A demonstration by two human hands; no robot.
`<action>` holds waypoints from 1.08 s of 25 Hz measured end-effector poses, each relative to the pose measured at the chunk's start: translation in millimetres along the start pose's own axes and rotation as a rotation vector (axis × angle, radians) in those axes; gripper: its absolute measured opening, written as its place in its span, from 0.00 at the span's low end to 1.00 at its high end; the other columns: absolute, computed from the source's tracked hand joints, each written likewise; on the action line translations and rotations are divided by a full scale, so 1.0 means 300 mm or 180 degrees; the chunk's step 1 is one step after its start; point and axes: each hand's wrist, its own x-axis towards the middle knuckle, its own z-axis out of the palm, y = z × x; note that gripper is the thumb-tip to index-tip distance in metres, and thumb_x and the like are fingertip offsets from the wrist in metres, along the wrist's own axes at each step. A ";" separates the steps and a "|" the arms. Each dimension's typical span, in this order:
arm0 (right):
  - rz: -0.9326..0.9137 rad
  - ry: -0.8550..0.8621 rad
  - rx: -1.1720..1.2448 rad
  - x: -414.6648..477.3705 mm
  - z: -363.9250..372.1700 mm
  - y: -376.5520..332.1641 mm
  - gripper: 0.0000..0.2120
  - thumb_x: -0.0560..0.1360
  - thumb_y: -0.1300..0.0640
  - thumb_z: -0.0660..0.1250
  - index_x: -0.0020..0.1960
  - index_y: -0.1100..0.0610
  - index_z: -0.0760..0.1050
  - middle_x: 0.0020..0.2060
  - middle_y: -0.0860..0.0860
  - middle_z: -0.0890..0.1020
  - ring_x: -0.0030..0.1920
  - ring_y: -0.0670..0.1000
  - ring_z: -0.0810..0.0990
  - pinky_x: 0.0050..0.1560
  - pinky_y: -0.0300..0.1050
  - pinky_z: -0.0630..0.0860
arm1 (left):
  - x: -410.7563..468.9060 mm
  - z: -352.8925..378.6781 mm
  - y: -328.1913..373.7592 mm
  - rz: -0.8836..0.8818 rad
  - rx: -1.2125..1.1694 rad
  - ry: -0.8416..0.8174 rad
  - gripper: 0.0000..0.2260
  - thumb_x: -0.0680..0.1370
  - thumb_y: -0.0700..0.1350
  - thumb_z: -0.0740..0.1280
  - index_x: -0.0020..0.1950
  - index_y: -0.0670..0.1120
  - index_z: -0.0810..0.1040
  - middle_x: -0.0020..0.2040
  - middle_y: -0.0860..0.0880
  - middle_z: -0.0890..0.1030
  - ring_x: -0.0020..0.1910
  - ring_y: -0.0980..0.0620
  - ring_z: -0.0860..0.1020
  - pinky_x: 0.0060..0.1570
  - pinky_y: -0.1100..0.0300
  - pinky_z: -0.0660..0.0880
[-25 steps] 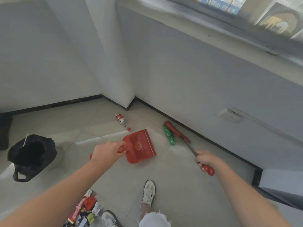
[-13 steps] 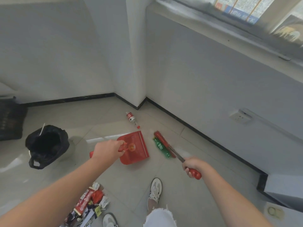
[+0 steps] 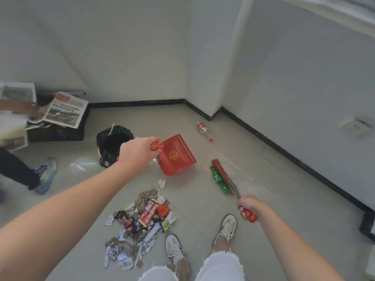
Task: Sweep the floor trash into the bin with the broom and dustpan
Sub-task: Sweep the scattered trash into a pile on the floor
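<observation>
The left hand (image 3: pixel 138 152) was clenched round the handle of the red dustpan (image 3: pixel 177 155), and the pan looked tilted with its open lip pointing right and far, though whether it touched the floor could not be told. The right hand (image 3: pixel 246 205) was wrapped tight on the red grip of the broom (image 3: pixel 224 176), whose head lay on the tiles well to the right of the pan. And right there, pressed along the broom's left side, lay a green bottle (image 3: pixel 219 180)!

Judging by that, the step in hand was herding the bottle toward the pan; nothing showed inside the pan. The black-lined bin (image 3: pixel 114 141) stood just left of the dustpan, partly hidden behind the left wrist. A big heap of wrappers and paper scraps (image 3: pixel 140 226) lay near, just left of the white shoes (image 3: pixel 225 228), untouched. A clear bottle with a red label (image 3: pixel 204 129) lay far off by the wall corner.

The next move, as I read it, called for setting the pan's lip flat and turned toward the broom, then a short push leftward so the bottle rolled in rather than past. At the far left, another person's shoe (image 3: pixel 45 173) and some newspapers (image 3: pixel 65 110) showed.
</observation>
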 end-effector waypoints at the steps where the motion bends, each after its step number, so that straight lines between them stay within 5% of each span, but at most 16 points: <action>1: -0.0028 -0.0031 0.0007 -0.024 0.054 0.013 0.17 0.72 0.73 0.55 0.54 0.55 0.68 0.24 0.53 0.68 0.16 0.46 0.65 0.21 0.32 0.66 | -0.023 -0.016 -0.044 -0.0030 -0.0052 0.0085 0.12 0.75 0.59 0.65 0.50 0.55 0.80 0.42 0.54 0.83 0.43 0.50 0.82 0.40 0.57 0.77; 8: 0.0022 -0.0350 -0.0364 -0.171 0.342 0.090 0.13 0.72 0.72 0.55 0.40 0.55 0.66 0.19 0.52 0.69 0.16 0.45 0.66 0.19 0.32 0.65 | -0.114 -0.079 -0.215 -0.0542 -0.0447 0.0407 0.11 0.73 0.59 0.67 0.53 0.59 0.82 0.41 0.53 0.82 0.44 0.47 0.81 0.36 0.60 0.67; 13: 0.0111 -0.0590 -0.0112 -0.238 0.387 0.048 0.19 0.74 0.72 0.54 0.57 0.52 0.69 0.22 0.52 0.69 0.17 0.44 0.67 0.19 0.31 0.64 | -0.175 -0.079 -0.261 -0.0752 -0.0629 0.0357 0.14 0.74 0.59 0.67 0.58 0.60 0.80 0.50 0.53 0.83 0.50 0.47 0.81 0.40 0.58 0.70; 16: 0.0108 -0.0583 -0.0277 -0.267 0.356 -0.001 0.21 0.74 0.70 0.57 0.62 0.51 0.69 0.23 0.51 0.68 0.19 0.45 0.66 0.23 0.32 0.60 | -0.193 -0.071 -0.260 -0.0934 -0.0774 0.0234 0.13 0.74 0.59 0.66 0.56 0.59 0.81 0.49 0.54 0.83 0.51 0.47 0.80 0.42 0.57 0.72; 21: -0.0022 -0.0351 -0.0047 -0.304 0.198 -0.084 0.10 0.74 0.71 0.58 0.42 0.58 0.66 0.24 0.53 0.66 0.14 0.45 0.65 0.17 0.29 0.63 | -0.163 -0.061 -0.233 -0.1180 -0.0924 0.0167 0.08 0.75 0.56 0.66 0.46 0.55 0.82 0.40 0.55 0.81 0.41 0.49 0.79 0.37 0.59 0.73; 27: -0.0366 0.0236 0.0002 -0.245 -0.002 -0.304 0.09 0.73 0.74 0.55 0.44 0.62 0.68 0.20 0.52 0.68 0.16 0.46 0.66 0.23 0.31 0.65 | -0.044 -0.070 -0.087 -0.1087 -0.0733 -0.0054 0.08 0.74 0.56 0.67 0.48 0.55 0.82 0.43 0.54 0.83 0.45 0.48 0.81 0.41 0.58 0.75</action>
